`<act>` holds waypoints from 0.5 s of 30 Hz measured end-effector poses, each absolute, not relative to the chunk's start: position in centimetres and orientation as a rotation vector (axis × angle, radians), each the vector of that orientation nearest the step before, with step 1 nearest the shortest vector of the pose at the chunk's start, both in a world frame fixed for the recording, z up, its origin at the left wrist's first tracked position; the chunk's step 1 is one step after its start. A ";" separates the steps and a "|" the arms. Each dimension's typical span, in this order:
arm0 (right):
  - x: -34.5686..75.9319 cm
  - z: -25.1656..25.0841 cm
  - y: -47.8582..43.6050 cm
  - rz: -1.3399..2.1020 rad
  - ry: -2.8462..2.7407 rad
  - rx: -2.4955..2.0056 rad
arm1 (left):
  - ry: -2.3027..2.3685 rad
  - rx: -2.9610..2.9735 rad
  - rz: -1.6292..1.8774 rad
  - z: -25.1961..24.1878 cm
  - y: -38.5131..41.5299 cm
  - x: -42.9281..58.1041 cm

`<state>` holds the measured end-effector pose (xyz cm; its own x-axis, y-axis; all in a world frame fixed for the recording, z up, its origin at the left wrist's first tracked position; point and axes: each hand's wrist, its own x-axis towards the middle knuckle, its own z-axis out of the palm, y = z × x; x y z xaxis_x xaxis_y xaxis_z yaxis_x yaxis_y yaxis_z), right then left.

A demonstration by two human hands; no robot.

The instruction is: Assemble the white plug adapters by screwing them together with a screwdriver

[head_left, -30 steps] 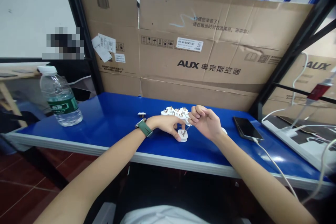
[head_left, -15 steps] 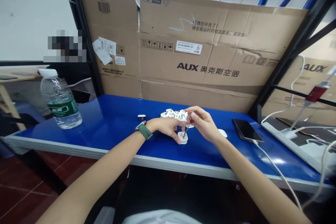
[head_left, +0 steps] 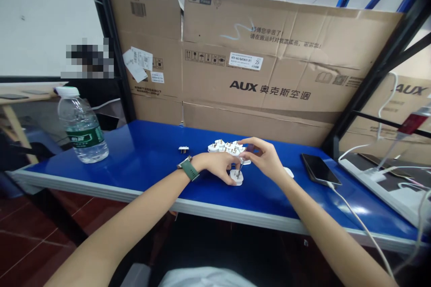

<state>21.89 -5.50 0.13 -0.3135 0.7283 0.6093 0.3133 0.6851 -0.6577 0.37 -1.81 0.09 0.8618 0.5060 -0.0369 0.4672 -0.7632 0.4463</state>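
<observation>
My left hand, with a green-strapped watch on the wrist, grips a white plug that lies on the blue table, pins up. Thumb and fingers close around its sides. Above it, my right hand pinches a thin screwdriver. The shaft points down, and its tip is at the plug's face among the pins; exact contact is too small to make out. The fingers mostly cover the handle. Just behind my hands sits a cluster of several white plugs with brass pins showing.
A small white pinned piece lies left of the cluster. A white cover is partly behind my right wrist. Further right are a cabled phone and a white-edged tray. A water bottle stands left; cardboard closes off the back.
The view has shifted slightly. My right hand's fingers have changed position on the screwdriver, and its red handle shows less. My left hand stays on the same plug.
</observation>
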 end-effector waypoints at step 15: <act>21.8 3.5 -4.7 0.354 -2.313 -0.738 | 0.828 2.631 0.095 0.1 -1.6 0.6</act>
